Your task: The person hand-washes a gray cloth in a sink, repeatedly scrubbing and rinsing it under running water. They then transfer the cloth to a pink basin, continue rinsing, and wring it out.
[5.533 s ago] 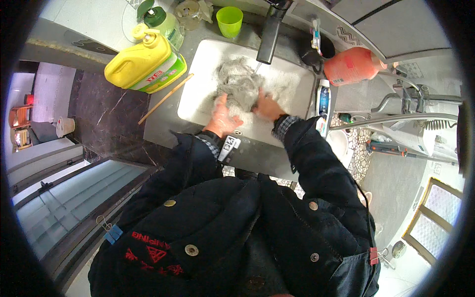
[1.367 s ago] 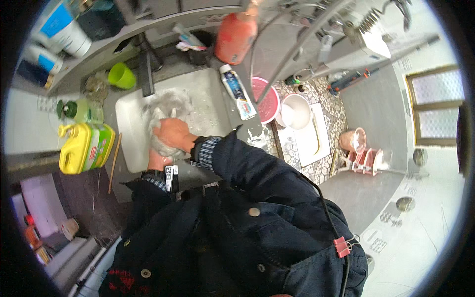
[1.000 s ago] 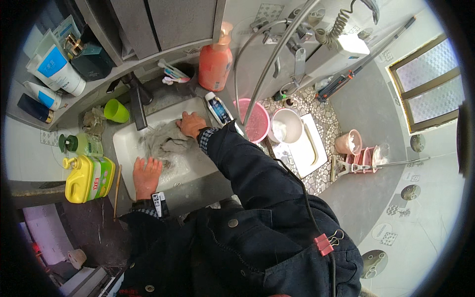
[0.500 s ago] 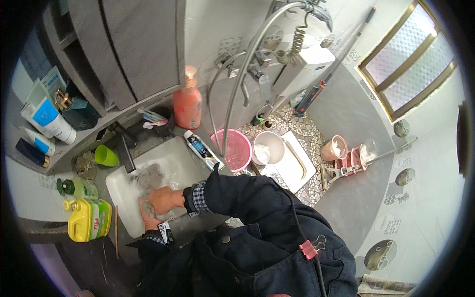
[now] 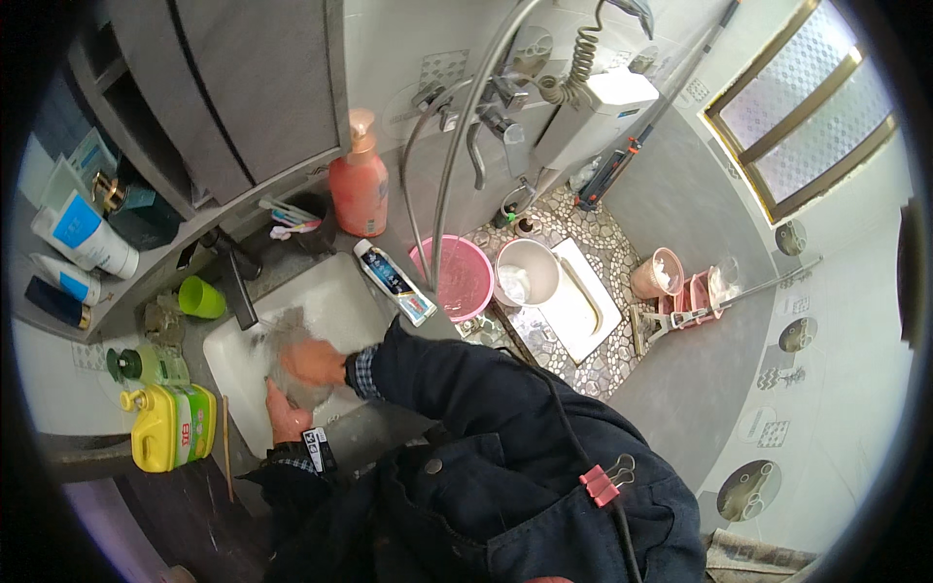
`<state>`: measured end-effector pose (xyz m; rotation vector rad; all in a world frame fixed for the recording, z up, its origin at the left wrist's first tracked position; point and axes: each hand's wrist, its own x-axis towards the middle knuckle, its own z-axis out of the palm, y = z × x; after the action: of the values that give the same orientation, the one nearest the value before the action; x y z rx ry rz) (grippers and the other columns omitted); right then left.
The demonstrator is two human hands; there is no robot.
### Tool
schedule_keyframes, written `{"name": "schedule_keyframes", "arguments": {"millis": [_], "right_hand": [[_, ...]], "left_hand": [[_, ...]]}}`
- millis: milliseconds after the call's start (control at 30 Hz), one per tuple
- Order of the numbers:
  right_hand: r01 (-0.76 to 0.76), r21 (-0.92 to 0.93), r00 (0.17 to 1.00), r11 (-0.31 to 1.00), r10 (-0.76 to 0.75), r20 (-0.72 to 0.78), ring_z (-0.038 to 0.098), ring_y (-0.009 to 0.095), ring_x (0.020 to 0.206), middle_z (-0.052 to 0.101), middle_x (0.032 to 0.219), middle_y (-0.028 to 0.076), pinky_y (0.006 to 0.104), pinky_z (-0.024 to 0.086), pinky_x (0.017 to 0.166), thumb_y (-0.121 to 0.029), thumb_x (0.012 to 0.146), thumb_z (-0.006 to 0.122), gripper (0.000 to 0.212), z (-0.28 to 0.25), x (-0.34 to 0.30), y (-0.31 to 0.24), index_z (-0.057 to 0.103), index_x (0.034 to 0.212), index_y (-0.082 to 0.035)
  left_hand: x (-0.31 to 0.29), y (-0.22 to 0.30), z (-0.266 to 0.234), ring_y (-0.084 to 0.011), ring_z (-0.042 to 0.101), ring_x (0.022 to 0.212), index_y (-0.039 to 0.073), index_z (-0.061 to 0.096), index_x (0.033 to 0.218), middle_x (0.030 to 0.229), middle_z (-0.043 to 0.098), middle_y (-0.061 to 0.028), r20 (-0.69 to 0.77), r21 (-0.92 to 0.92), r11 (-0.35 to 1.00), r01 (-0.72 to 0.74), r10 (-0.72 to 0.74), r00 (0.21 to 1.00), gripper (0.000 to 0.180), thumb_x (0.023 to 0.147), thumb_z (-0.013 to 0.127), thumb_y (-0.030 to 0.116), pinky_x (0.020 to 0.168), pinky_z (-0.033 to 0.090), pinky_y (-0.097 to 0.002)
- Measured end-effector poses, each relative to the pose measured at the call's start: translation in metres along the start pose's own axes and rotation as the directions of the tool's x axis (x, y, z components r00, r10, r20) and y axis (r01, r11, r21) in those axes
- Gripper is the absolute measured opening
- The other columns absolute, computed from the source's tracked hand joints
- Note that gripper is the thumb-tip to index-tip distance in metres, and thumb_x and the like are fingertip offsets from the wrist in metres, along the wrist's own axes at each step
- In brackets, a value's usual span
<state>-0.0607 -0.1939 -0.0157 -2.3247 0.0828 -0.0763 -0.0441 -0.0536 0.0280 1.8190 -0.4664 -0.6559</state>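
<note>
A grey wet cloth [image 5: 284,335] lies bunched in the white sink [image 5: 335,296]. My right hand [image 5: 313,360] presses down on top of the cloth, fingers closed around it. Just below, my left hand [image 5: 285,422] grips the cloth's near edge, at the sink's front rim. Both dark jacket sleeves reach in from the lower right. The black tap [image 5: 231,275] stands at the back of the sink, above the cloth.
A yellow jug [image 5: 173,426] and a green bottle [image 5: 146,364] stand left of the sink, a green cup [image 5: 200,297] behind it. An orange pump bottle [image 5: 359,185] and a toothpaste tube [image 5: 394,281] sit on the right. On the floor are a pink basin [image 5: 459,276] and a grey bucket [image 5: 526,273].
The view has swung up and right, showing more wall and floor. My right hand came back from the sink's right edge onto the cloth, and both hands now hold it together.
</note>
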Motion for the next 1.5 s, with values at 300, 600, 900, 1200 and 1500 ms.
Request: {"name": "schedule_keyframes", "arguments": {"millis": [300,600,900,1200,1500], "right_hand": [[-0.135,-0.260,0.976,0.956,0.174,0.134,0.054,0.043,0.100,0.057,0.108,0.028,0.0497,0.045,0.084,-0.036,0.088,0.047,0.047,-0.019,0.039,0.107,0.056,0.115,0.000],[-0.006,-0.154,0.883,0.988,0.078,0.463,0.055,0.042,0.098,0.059,0.104,0.024,0.0499,0.045,0.082,-0.037,0.084,0.051,0.044,0.033,0.016,0.050,0.058,0.111,-0.002],[-0.237,-0.436,0.926,0.868,0.338,0.170,0.057,0.040,0.094,0.062,0.096,0.019,0.0497,0.046,0.077,-0.035,0.079,0.057,0.036,-0.002,-0.006,0.081,0.063,0.100,-0.006],[0.037,-0.077,0.925,0.996,-0.005,0.379,0.059,0.038,0.085,0.065,0.086,0.013,0.0492,0.047,0.072,-0.031,0.071,0.063,0.024,-0.034,-0.003,-0.046,0.068,0.083,-0.010],[-0.275,0.101,0.948,0.956,0.253,0.192,0.048,0.040,0.114,0.049,0.123,0.027,0.0442,0.043,0.091,-0.057,0.080,0.055,0.071,-0.034,-0.028,-0.079,0.047,0.128,-0.006]], "left_hand": [[0.003,-0.024,-0.018,-0.0322,0.032,0.129,0.014,0.018,0.145,0.144,0.025,-0.0108,0.063,-0.968,0.156,0.198,-0.612,0.788,0.072,0.088,0.057,0.036,0.104,0.027,-0.0525],[-0.011,-0.077,-0.030,-0.0381,0.016,0.134,0.019,0.011,0.147,0.149,0.006,-0.0125,-0.056,-0.690,0.634,0.349,-0.528,0.848,0.084,0.083,0.065,0.020,0.095,0.034,-0.0606],[-0.020,-0.041,0.003,-0.0398,0.029,0.128,0.002,0.005,0.144,0.146,0.012,-0.0221,-0.084,-0.201,0.893,0.402,-0.425,0.901,0.116,0.059,0.084,0.003,0.092,0.047,-0.0456],[0.007,-0.083,-0.012,-0.0236,0.046,0.118,-0.001,0.036,0.132,0.133,0.042,-0.0163,0.211,-0.316,0.901,0.297,-0.238,0.948,0.090,0.059,0.084,0.019,0.087,0.047,-0.0365],[0.002,-0.081,0.001,-0.0248,0.054,0.109,0.006,0.050,0.122,0.117,0.056,-0.0125,0.247,-0.955,0.102,0.277,-0.239,0.939,0.043,0.086,0.053,0.029,0.090,0.046,-0.0397]]}}
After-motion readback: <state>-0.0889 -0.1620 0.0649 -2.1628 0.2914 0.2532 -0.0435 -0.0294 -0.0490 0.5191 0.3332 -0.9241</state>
